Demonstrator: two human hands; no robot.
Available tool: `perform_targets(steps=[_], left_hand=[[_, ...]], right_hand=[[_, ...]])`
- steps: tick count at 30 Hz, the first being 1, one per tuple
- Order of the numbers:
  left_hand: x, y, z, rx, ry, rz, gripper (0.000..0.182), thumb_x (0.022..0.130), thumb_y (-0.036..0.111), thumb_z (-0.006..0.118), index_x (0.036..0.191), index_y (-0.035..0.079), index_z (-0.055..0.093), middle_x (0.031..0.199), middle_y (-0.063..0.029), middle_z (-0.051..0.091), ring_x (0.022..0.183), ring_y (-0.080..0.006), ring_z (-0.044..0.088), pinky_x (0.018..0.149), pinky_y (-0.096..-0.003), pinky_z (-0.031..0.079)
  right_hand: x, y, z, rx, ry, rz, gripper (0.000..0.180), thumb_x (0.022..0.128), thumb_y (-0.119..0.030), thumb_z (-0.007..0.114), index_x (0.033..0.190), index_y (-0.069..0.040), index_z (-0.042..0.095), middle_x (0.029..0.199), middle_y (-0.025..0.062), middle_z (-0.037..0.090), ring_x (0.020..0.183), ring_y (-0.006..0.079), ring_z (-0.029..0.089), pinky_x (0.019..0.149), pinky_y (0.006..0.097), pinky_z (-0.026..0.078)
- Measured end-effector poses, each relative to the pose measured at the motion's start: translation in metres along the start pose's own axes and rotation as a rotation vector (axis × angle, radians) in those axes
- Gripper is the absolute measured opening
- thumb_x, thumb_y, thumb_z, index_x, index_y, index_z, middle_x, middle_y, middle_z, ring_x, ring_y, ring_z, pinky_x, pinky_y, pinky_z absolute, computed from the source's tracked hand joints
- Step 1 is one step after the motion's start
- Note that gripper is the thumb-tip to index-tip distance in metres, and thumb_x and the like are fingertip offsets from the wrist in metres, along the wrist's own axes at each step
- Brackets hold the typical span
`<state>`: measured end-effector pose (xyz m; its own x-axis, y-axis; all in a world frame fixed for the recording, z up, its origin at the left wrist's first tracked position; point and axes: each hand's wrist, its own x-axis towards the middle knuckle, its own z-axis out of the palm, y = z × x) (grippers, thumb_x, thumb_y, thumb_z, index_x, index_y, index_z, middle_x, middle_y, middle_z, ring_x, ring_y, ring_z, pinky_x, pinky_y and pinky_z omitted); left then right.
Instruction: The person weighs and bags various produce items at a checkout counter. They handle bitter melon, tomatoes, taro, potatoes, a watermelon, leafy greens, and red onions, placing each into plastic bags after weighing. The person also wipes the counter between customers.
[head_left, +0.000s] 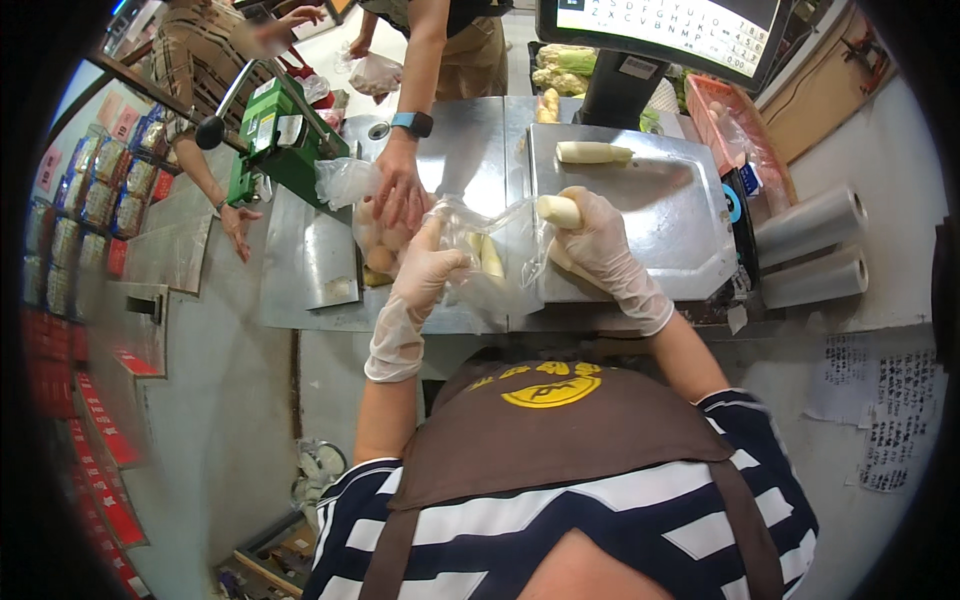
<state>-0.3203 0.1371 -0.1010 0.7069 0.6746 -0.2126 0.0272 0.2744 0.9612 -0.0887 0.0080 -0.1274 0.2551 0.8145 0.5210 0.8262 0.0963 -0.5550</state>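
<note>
My gloved left hand (431, 266) grips the edge of a clear plastic bag (517, 292), with pale peeled vegetable stalks (491, 256) inside. In my gloved right hand (596, 229) is a pale peeled stalk (559, 211), its end pointing at the bag's right side. Below that hand another stalk (576, 266) lies on the metal scale plate (675, 255). One more stalk (592, 153) lies near the plate's far edge. Just left of my left hand, another person's hand (401, 184) rests on a tied clear bag of eggs (381, 259).
A green bag-sealing device (289, 150) stands left on the steel counter (465, 120). A screen (667, 30) rises behind the scale. At right are a pink basket (701, 112) and plastic film rolls (814, 277). Two people stand across the counter, one holding a bag (375, 75).
</note>
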Motion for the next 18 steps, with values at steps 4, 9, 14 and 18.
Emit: perform_targets(steps=[4,9,14,18], left_hand=[[-0.007,-0.007,-0.004,-0.064,0.058,-0.004,0.072,0.073,-0.002,0.059,0.143,-0.001,0.042,0.109,-0.0083,0.062,0.078,-0.0113,0.061,0.063,-0.0225,0.049],[-0.012,-0.009,-0.009,-0.061,0.053,0.058,0.078,0.072,-0.002,0.058,0.147,0.0,0.04,0.129,-0.0088,0.056,0.099,-0.0134,0.06,0.076,-0.0239,0.052],[-0.024,-0.008,-0.008,-0.018,0.058,0.024,0.081,0.072,-0.002,0.058,0.149,0.002,0.035,0.119,-0.0067,0.057,0.086,-0.0115,0.058,0.07,-0.0228,0.049],[-0.036,-0.009,-0.004,0.005,0.01,0.031,0.094,0.071,-0.004,0.057,0.157,0.008,0.022,0.125,-0.0052,0.056,0.088,-0.0104,0.056,0.071,-0.0231,0.049]], right_hand=[[0.006,0.002,-0.016,0.013,0.057,-0.042,0.032,0.078,-0.015,0.078,0.102,-0.006,0.06,0.086,0.0155,0.066,0.079,0.0365,0.065,0.07,0.0395,0.054],[-0.004,-0.026,-0.064,-0.317,-0.395,0.098,0.048,0.073,-0.035,0.083,0.107,-0.008,0.06,0.091,0.0168,0.067,0.086,0.0353,0.067,0.078,0.0426,0.054],[-0.022,-0.02,-0.071,-0.133,-0.56,0.437,0.049,0.072,-0.025,0.082,0.111,-0.003,0.061,0.105,0.0159,0.069,0.096,0.0306,0.068,0.083,0.0363,0.054],[-0.013,-0.019,-0.077,0.657,-0.575,0.482,0.054,0.076,-0.03,0.077,0.12,-0.002,0.063,0.086,0.0052,0.068,0.077,0.0174,0.066,0.07,0.0319,0.054]])
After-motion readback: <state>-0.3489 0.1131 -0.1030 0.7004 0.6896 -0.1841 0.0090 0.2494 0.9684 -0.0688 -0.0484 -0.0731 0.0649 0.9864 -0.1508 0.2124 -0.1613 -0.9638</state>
